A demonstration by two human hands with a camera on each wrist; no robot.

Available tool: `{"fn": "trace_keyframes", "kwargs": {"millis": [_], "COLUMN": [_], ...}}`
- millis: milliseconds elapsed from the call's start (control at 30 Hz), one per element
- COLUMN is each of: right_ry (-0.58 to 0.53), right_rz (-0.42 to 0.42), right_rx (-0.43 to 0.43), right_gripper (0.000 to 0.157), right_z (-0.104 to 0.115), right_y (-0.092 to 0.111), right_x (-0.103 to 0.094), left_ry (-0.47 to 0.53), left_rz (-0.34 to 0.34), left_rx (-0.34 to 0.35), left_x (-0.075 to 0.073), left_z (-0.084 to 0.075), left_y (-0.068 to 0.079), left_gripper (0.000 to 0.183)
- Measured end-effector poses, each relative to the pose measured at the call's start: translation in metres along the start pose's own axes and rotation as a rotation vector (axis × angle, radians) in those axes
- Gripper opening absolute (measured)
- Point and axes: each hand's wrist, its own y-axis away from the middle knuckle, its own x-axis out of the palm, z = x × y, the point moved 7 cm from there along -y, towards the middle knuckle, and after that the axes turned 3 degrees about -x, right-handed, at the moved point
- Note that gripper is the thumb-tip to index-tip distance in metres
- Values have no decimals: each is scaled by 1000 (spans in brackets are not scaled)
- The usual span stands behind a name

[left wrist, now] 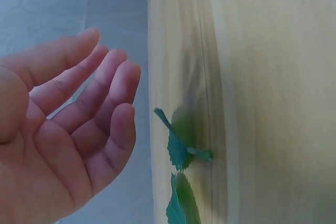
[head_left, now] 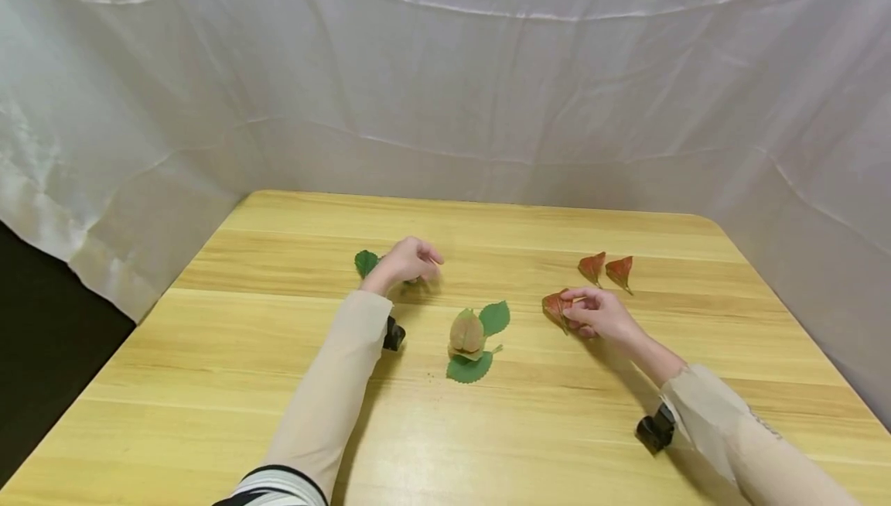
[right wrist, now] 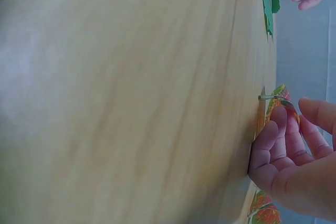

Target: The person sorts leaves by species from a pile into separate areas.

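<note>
My right hand has its curled fingers and thumb at the right edge of a red leaf, pinching it close to the tabletop. In the right wrist view, that reddish leaf shows beyond the fingertips, its short stem pointing left. My left hand hovers over the table's left part, fingers loosely bent and nothing between them. Beneath it lie green leaves, partly covered by the hand and wrist in the head view, where one green leaf sticks out on the left.
Mid-table, a brownish-yellow leaf lies between two green leaves, an upper one and a lower one. Two more red leaves lie behind the right hand. Pale cloth hangs around the wooden table.
</note>
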Motion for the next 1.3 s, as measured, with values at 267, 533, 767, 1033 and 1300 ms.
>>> {"fn": "trace_keyframes", "kwargs": {"millis": [267,533,767,1033,1300], "right_ry": [29,29,27,11,19], "right_rz": [-18,-23,-19,-10,-4], "right_rx": [8,11,-8,-14,-11], "right_gripper": [35,34,34,35,35], "right_z": [0,-2,1,1,1], "right_y": [-1,-2,-1,0,0], "right_x": [-2,-2,-1,0,1], "left_ry": [45,5,-138,-184,-227], "left_rz": [118,184,257,329,344], "left_rx": [56,180,302,303,228], "left_x": [15,28,46,52,57], "left_z": [-8,-20,-27,-23,-12], "left_y": [8,20,32,42,44], "left_gripper": [24,15,11,25,28]}}
